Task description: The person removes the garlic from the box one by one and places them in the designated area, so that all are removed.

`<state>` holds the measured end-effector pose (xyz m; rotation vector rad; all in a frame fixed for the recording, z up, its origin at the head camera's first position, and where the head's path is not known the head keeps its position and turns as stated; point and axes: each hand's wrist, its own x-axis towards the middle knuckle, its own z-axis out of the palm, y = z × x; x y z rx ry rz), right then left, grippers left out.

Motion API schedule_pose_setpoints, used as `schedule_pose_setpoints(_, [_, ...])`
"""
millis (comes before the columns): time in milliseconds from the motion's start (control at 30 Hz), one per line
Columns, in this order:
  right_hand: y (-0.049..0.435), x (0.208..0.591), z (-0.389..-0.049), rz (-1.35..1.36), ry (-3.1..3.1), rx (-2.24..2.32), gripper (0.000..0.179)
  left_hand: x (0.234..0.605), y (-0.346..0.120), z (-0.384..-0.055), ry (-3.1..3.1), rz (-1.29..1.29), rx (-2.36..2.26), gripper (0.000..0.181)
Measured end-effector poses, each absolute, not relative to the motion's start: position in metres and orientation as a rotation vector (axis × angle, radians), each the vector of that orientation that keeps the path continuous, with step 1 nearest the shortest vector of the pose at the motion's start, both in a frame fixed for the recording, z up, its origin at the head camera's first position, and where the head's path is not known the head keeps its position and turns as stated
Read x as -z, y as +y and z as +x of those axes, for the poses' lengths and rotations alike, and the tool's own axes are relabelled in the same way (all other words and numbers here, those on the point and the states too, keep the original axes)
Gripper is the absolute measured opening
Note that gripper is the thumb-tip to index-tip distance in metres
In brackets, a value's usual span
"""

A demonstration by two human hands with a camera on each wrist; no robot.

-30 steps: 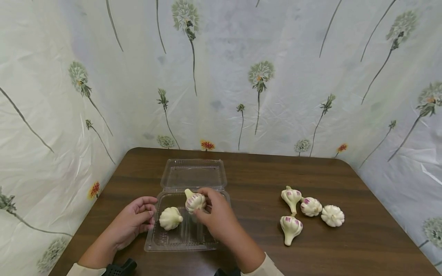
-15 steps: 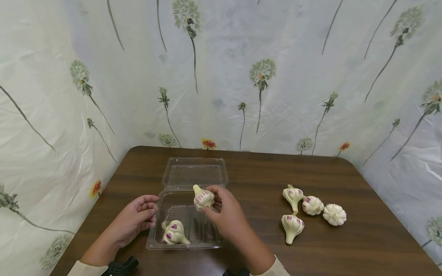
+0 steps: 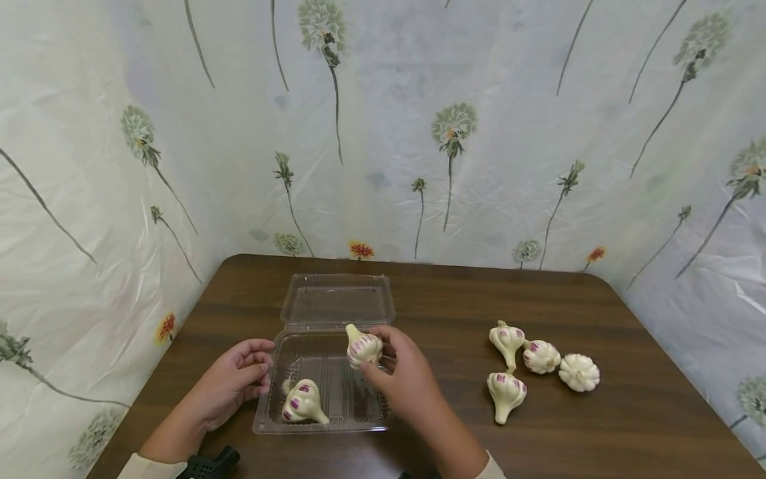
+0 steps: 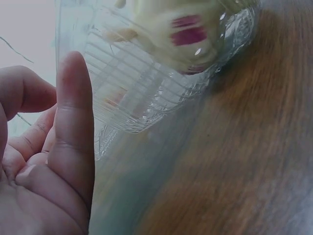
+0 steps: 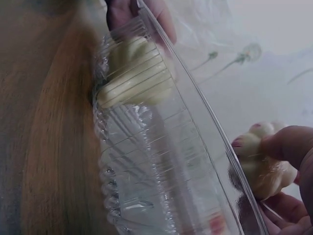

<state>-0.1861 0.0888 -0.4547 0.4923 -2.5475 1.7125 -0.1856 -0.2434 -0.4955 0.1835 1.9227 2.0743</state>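
My right hand pinches a garlic bulb between thumb and fingers, its stem pointing up and away. It is over the right half of a clear plastic clamshell container. In the right wrist view this garlic bulb shows just beyond the container's rim. Inside, at the front left, a second garlic bulb with purple marks lies on its side, stem toward the right. At the container's left rim rests my left hand, fingers loosely bent; in the left wrist view its thumb stands straight beside the plastic wall.
The container's lid lies folded back on the brown wooden table. To the right are several more garlic bulbs in a loose group, one nearer the front. A dandelion-print curtain surrounds the table's back and sides.
The bulb in the container has moved toward the front and now lies with its purple marks and stem showing. My right hand has moved right with its bulb. The left hand stays put.
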Motion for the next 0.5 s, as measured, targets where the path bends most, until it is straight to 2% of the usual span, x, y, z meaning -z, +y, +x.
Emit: schedule_pose_setpoints(500, [0.1,0.457,-0.177,0.404,-2.537,-1.729,0.048,0.495,-0.244,-0.185,1.916,0.187,-2.078,0.045])
